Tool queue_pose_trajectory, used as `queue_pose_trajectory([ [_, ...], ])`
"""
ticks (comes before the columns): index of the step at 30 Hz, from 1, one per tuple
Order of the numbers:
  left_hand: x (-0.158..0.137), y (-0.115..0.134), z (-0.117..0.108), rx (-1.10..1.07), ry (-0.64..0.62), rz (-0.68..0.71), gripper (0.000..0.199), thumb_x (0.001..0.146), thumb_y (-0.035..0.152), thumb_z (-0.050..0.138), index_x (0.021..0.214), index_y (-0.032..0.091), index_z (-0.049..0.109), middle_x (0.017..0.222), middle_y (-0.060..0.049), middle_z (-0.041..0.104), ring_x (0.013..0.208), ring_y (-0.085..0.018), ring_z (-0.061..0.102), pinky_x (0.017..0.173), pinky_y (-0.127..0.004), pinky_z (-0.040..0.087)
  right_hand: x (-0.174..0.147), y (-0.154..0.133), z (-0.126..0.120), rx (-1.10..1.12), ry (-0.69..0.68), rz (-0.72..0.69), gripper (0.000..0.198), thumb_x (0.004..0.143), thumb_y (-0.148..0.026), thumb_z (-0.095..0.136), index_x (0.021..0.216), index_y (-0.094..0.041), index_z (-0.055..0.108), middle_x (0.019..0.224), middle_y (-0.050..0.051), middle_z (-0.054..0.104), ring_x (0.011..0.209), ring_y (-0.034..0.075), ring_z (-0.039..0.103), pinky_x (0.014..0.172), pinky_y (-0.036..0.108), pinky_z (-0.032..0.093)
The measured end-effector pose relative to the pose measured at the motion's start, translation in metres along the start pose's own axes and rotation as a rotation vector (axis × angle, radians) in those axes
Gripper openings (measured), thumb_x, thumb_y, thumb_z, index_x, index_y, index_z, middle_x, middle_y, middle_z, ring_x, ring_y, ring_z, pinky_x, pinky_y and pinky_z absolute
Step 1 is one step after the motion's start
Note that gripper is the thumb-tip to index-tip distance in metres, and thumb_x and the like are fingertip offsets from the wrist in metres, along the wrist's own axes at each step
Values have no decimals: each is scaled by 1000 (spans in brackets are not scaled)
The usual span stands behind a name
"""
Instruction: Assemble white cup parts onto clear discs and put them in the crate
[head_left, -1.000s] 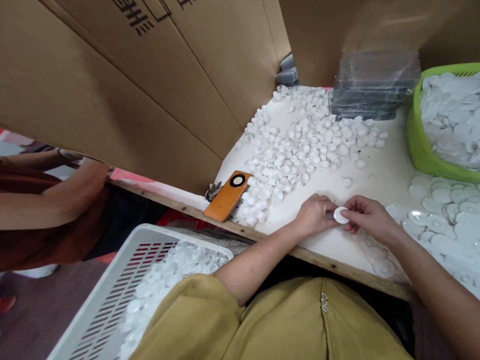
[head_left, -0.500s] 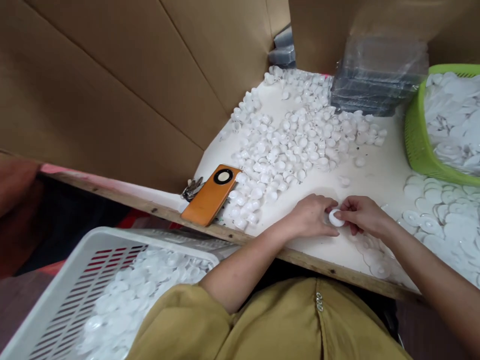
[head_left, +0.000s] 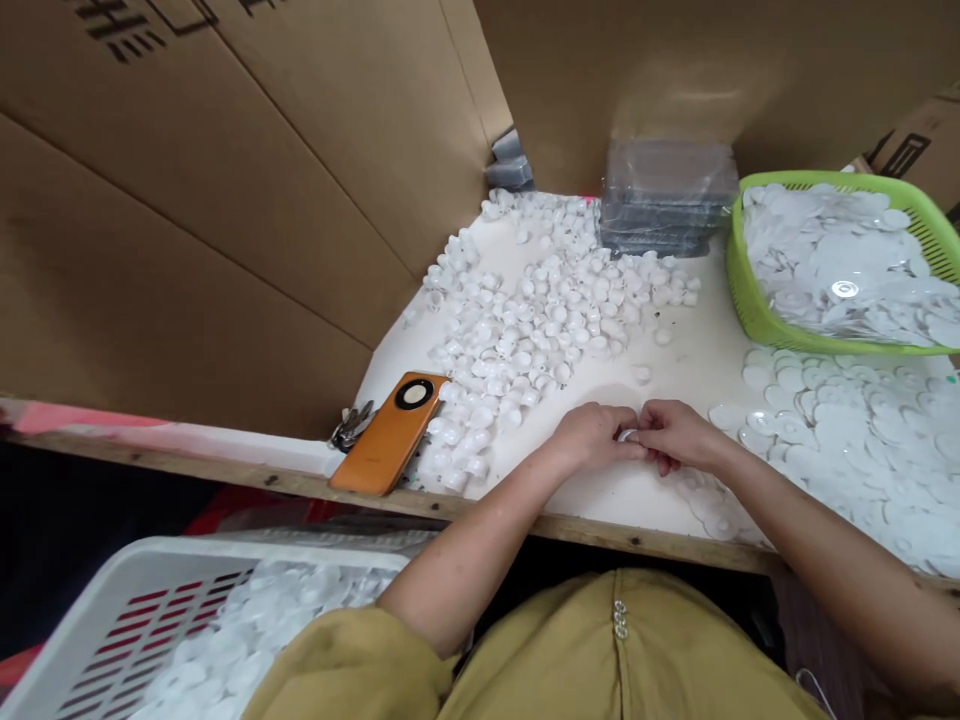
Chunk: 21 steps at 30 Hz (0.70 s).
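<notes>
Close together above the white tabletop, my left hand (head_left: 600,433) and my right hand (head_left: 673,432) both pinch one small round white plastic piece (head_left: 627,436). Fingers cover most of that piece, so its exact kind does not show. To the left of my hands spreads a heap of small white cup-shaped plastic pieces (head_left: 525,330). Thin white plastic discs (head_left: 847,430) lie in a broad layer to the right, some of them close to my right wrist.
A green basket (head_left: 739,290) full of white discs stands back right. Beside it is a stack of plastic-wrapped grey packs (head_left: 667,200). An orange phone (head_left: 386,440) and keys (head_left: 351,425) lie near the wooden front edge. A white basket (head_left: 112,570) of white pieces sits below left, cardboard (head_left: 262,200) behind.
The view has swung to the right, showing more of the green basket. My hands have drawn closer together around the small white piece, which is now mostly hidden.
</notes>
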<state>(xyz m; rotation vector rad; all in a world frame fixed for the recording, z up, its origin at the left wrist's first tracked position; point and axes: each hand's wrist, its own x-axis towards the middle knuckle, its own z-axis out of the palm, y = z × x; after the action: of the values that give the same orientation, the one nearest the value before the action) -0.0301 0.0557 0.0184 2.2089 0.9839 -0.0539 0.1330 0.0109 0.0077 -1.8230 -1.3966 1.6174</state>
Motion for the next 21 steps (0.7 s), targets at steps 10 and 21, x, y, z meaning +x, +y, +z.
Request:
queue_pose_trajectory([
  [10,-3,5,10,-29,80,-108,16,72,37,64,83,25,66,70,4,63,64,-13,58,52,-20,36,0,70,-108,-895,936,-222,44,88,-37,44,118,-8,60,127,25,54,114,37,51,92,49,41],
  [21,-33,0,3,-263,145,-59,20,79,36,54,86,20,63,74,2,62,70,-14,55,63,-23,40,-61,90,-98,-709,755,-305,37,93,-38,40,118,-22,61,123,12,62,112,27,57,94,43,44],
])
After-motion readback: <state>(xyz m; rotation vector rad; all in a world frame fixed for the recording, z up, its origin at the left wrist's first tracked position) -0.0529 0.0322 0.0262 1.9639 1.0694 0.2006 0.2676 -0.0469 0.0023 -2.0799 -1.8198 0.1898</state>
